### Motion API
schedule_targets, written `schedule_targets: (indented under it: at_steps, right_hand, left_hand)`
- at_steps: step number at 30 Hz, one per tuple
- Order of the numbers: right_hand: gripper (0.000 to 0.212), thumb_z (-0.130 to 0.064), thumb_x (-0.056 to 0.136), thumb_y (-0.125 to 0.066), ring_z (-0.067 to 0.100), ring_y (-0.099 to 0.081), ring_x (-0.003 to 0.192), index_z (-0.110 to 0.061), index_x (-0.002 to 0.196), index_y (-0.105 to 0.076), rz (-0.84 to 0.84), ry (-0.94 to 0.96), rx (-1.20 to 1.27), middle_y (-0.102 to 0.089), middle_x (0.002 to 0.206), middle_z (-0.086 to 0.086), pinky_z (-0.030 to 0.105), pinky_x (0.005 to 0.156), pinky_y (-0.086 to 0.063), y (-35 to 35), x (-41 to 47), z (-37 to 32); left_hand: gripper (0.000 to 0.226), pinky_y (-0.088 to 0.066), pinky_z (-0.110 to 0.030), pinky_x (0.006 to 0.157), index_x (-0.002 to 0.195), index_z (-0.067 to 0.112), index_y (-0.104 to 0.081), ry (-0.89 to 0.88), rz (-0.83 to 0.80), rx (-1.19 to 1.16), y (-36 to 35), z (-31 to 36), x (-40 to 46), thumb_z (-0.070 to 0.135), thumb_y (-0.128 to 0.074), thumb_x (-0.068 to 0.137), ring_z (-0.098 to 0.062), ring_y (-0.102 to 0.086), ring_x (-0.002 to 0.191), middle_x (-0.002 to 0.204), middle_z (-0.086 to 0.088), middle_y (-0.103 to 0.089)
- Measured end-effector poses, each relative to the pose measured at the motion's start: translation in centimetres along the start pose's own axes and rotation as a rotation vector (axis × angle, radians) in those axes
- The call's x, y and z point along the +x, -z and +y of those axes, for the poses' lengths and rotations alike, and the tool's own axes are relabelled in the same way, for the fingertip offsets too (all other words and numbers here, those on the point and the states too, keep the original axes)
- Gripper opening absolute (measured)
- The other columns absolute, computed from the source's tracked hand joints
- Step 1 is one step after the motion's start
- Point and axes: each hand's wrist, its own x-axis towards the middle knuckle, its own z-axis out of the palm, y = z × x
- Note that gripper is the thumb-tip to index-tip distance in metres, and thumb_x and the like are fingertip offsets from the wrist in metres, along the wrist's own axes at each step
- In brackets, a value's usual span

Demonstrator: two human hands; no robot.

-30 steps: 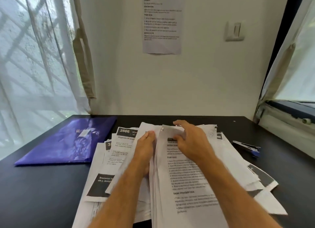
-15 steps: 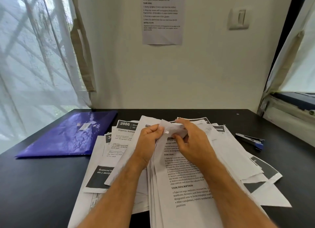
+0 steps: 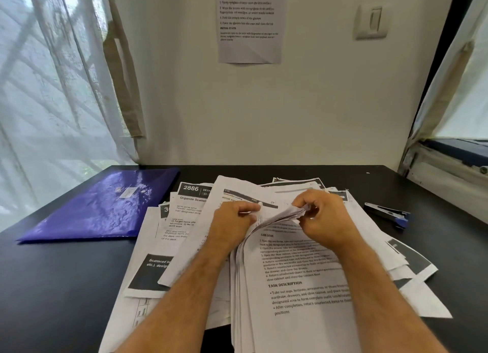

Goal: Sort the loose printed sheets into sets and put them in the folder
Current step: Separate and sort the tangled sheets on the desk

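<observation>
Your left hand and right hand both pinch the curled far corners of the printed sheets; yanking risks tearing or mixing sets.

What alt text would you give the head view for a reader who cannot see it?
Two hands, left hand and right hand, pinch the curled top corners of a stack of printed sheets on a black desk. A closed purple folder lies to the left, a stapler to the right.
</observation>
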Motion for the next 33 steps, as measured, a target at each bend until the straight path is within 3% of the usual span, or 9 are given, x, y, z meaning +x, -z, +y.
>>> schedule_targets:
  at_steps: [4, 9, 13, 17, 19, 21, 24, 29, 33]
  right_hand:
    - [0.020, -0.003, 0.075, -0.079, 0.014, -0.065, 0.066, -0.022, 0.073, -0.074, -0.064, -0.018, 0.029, -0.070, 0.070, -0.011, 0.037, 0.058, -0.058, -0.3, -0.2, -0.2]
    - [0.021, -0.002, 0.075, -0.079, 0.015, -0.065, 0.064, -0.022, 0.072, -0.075, -0.084, -0.023, 0.065, -0.070, 0.067, -0.009, 0.038, 0.058, -0.059, -0.5, -0.3, -0.2]
    - [0.016, -0.009, 0.082, -0.079, 0.007, -0.063, 0.074, -0.023, 0.077, -0.073, 0.045, 0.033, 0.074, -0.069, 0.073, -0.011, 0.022, 0.065, -0.056, -0.2, -0.2, -0.3]
    - [0.009, -0.012, 0.089, -0.072, 0.008, -0.067, 0.082, -0.019, 0.086, -0.068, 0.224, 0.071, 0.190, -0.070, 0.084, -0.008, 0.020, 0.070, -0.057, 0.5, -0.3, 0.0]
    - [0.008, -0.009, 0.092, -0.067, 0.011, -0.068, 0.084, -0.016, 0.088, -0.067, 0.307, 0.080, 0.237, -0.070, 0.084, -0.006, 0.022, 0.070, -0.057, 0.9, -0.5, 0.2]
    - [0.007, -0.009, 0.092, -0.064, 0.014, -0.066, 0.081, -0.012, 0.087, -0.067, 0.382, 0.128, 0.235, -0.068, 0.081, -0.003, 0.026, 0.067, -0.057, 1.3, -0.5, 0.3]
    - [0.006, -0.013, 0.083, -0.061, 0.015, -0.063, 0.076, -0.011, 0.083, -0.067, 0.450, 0.215, 0.186, -0.065, 0.078, -0.002, 0.029, 0.063, -0.055, 1.7, -0.3, 0.4]
    - [0.008, -0.016, 0.075, -0.074, 0.013, -0.062, 0.075, -0.016, 0.078, -0.066, 0.329, 0.304, 0.074, -0.065, 0.078, -0.006, 0.032, 0.062, -0.054, 1.0, -0.5, -0.2]
    - [0.015, -0.015, 0.069, -0.080, 0.014, -0.063, 0.077, -0.014, 0.077, -0.067, 0.295, 0.348, 0.017, -0.067, 0.081, -0.006, 0.034, 0.062, -0.054, 0.7, -0.5, 0.0]
  left_hand:
    - [0.052, -0.052, -0.006, 0.067, 0.138, 0.023, -0.053, -0.011, -0.059, -0.078, -0.2, -0.2, 0.8, 0.000, -0.065, 0.092, -0.019, -0.058, 0.125, 0.141, -0.003, -0.058]
    - [0.040, -0.049, -0.019, 0.085, 0.134, 0.023, -0.057, -0.015, 0.196, 0.189, 1.3, -1.1, 1.2, 0.030, -0.066, 0.095, -0.010, -0.059, 0.111, 0.132, 0.002, -0.062]
    - [0.047, -0.047, -0.037, 0.101, 0.134, 0.024, -0.057, 0.027, 0.179, 0.208, 1.6, -0.8, 1.1, 0.045, -0.065, 0.092, -0.018, -0.058, 0.121, 0.137, 0.000, -0.061]
    - [0.075, -0.049, -0.039, 0.101, 0.149, 0.021, -0.039, 0.158, 0.053, 0.042, 0.8, 0.2, 0.7, 0.026, -0.078, 0.085, -0.026, -0.059, 0.124, 0.140, -0.009, -0.058]
    - [0.077, -0.052, -0.034, 0.093, 0.149, 0.019, -0.037, 0.194, 0.043, -0.031, 0.5, 0.2, 0.8, 0.014, -0.078, 0.085, -0.024, -0.064, 0.113, 0.124, -0.008, -0.066]
    - [0.070, -0.055, -0.029, 0.084, 0.146, 0.017, -0.043, 0.206, 0.130, -0.167, 0.5, 0.0, 1.0, 0.008, -0.076, 0.085, -0.019, -0.067, 0.100, 0.109, -0.004, -0.068]
    - [0.058, -0.058, -0.021, 0.063, 0.141, 0.018, -0.049, 0.231, 0.239, -0.416, 1.0, -0.1, 1.2, 0.007, -0.072, 0.089, -0.014, -0.071, 0.086, 0.108, -0.003, -0.071]
    - [0.029, -0.064, -0.039, 0.070, 0.124, 0.024, -0.065, 0.181, 0.321, -0.567, 1.7, -0.5, 1.3, 0.019, -0.067, 0.095, -0.015, -0.076, 0.077, 0.096, 0.002, -0.076]
    - [0.009, -0.063, -0.041, 0.069, 0.105, 0.027, -0.068, 0.156, 0.406, -0.671, 2.0, -0.4, 1.2, 0.026, -0.065, 0.096, -0.017, -0.076, 0.075, 0.093, 0.001, -0.077]
